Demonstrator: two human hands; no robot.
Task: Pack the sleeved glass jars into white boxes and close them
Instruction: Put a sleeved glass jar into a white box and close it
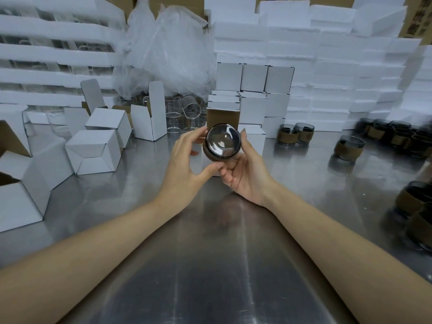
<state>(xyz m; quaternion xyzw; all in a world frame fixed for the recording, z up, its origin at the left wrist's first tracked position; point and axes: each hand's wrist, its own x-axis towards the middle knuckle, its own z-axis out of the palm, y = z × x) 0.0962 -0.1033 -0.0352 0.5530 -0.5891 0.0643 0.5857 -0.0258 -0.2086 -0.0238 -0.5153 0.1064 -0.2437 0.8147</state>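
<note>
Glass in a brown sleeve, the jar is held above the steel bench. The right hand curls its fingers under it, and the left hand pinches its left side. White boxes stand to the left.

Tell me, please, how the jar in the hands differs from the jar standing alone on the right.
The held jar is off the table, gripped by the left hand and right hand; the lone jar rests on the table, untouched. The held jar is tipped, a round end facing the camera; the lone jar stands upright. Both are dark glass with a brown sleeve.
</note>
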